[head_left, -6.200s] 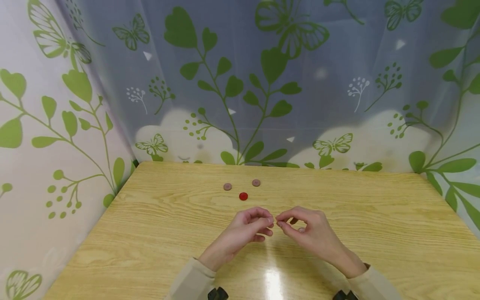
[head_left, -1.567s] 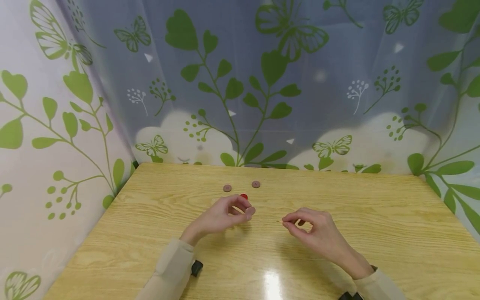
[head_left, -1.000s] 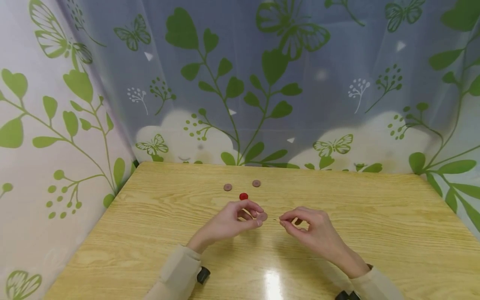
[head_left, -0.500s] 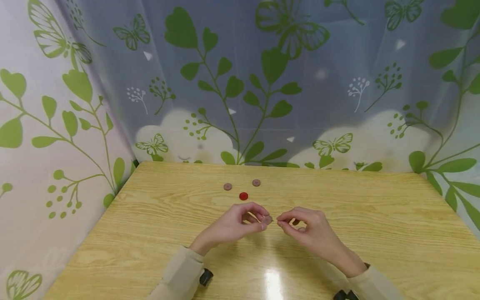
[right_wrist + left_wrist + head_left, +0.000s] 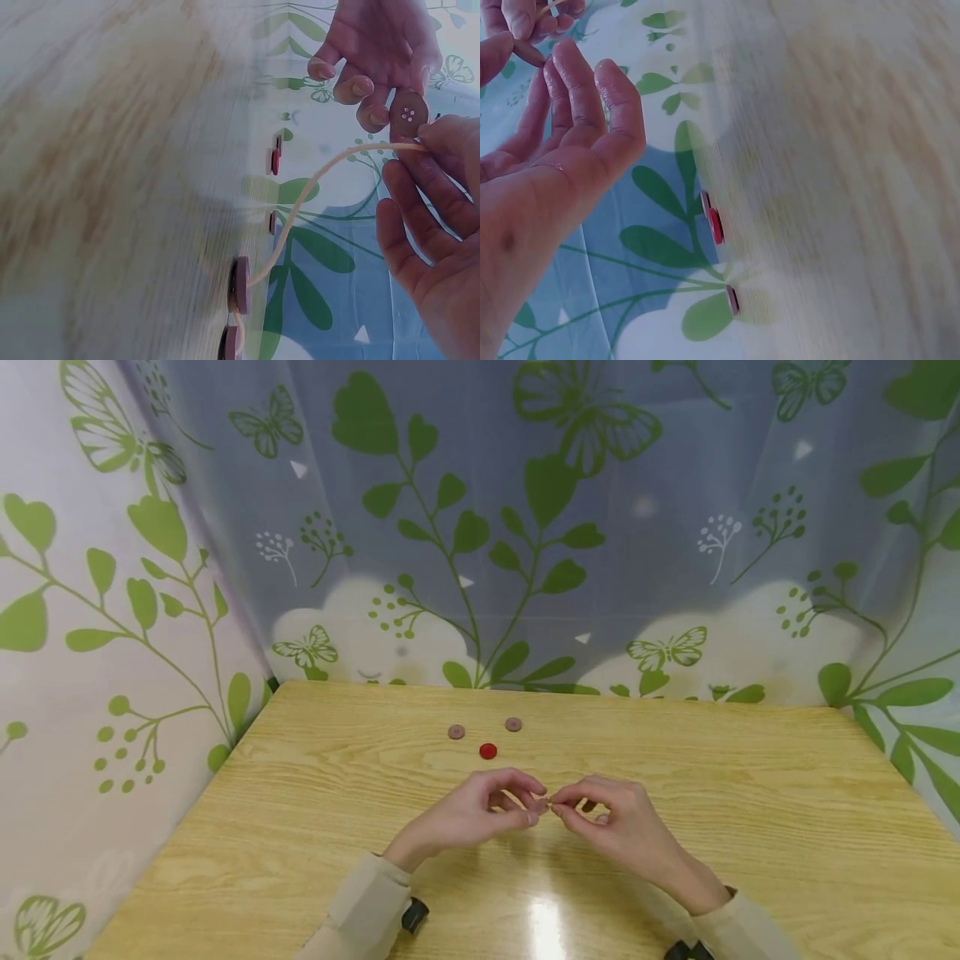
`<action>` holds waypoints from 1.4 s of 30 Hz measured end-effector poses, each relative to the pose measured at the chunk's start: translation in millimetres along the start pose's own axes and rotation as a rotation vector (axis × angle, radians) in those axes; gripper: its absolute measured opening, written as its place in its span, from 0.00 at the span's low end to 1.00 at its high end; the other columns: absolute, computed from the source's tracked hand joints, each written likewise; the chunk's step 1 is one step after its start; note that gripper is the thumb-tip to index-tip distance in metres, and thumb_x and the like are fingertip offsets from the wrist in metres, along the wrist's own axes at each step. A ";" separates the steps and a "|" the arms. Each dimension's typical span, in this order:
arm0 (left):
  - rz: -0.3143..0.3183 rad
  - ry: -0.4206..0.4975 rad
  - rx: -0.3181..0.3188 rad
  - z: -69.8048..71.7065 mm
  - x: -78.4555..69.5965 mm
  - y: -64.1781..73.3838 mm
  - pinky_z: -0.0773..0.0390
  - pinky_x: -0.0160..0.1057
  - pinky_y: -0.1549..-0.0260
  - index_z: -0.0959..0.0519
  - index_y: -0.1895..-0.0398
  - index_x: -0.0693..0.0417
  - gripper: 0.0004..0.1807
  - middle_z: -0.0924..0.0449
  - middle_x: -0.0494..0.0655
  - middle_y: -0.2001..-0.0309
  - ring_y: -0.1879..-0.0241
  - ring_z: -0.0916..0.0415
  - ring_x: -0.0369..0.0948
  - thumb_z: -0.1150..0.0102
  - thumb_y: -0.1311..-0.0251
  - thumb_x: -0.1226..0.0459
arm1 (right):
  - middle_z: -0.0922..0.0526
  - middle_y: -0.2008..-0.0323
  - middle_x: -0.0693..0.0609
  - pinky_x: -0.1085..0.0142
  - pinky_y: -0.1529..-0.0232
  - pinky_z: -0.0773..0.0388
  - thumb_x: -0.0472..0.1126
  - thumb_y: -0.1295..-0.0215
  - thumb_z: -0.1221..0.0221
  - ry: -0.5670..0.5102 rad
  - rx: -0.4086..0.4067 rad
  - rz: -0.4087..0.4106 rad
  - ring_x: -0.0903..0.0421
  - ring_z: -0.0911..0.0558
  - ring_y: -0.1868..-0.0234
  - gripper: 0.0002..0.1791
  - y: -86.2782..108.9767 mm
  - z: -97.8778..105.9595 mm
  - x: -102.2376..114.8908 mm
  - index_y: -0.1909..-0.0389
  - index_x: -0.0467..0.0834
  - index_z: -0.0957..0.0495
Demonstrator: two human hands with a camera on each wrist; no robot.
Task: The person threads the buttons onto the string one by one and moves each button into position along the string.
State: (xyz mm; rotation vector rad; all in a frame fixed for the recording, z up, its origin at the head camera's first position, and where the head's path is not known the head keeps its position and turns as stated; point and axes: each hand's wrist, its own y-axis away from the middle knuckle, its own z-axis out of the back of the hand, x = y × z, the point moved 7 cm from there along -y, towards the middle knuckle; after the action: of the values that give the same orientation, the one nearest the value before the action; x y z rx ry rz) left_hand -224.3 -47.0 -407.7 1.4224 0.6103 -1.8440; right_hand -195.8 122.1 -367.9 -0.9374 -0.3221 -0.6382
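One four-holed brown button (image 5: pixel 409 115) sits pinched in the fingers of your left hand (image 5: pixel 483 810), just beside the cord (image 5: pixel 319 180) in your right hand (image 5: pixel 618 822).
Above the wood-grain surface (image 5: pixel 750 793), your right fingers pinch that cord near its tip; two threaded brown buttons (image 5: pixel 241 285) sit lower along it. Farther out lie a red button (image 5: pixel 488 752) and two loose brown buttons (image 5: pixel 456 732), before a leaf-print cloth (image 5: pixel 660 552).

The right wrist view's bottom edge cuts off the lowest brown button (image 5: pixel 229 345).
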 end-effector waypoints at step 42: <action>-0.078 -0.058 -0.156 0.6 -7.8 3.4 0.18 0.33 0.58 0.21 0.48 0.50 0.12 0.17 0.45 0.55 0.59 0.17 0.36 0.38 0.33 0.65 | 0.12 0.70 0.58 0.77 0.74 0.23 0.26 0.44 0.29 0.010 -0.034 0.044 0.67 0.17 0.70 0.14 -2.5 7.2 6.8 0.63 0.49 0.13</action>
State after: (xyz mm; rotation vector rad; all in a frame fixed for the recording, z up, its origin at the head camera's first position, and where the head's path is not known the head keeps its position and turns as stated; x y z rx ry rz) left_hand -220.9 -47.7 -399.8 1.2545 0.7722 -1.8481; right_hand -192.1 124.4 -358.7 -0.9712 -0.2816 -0.6091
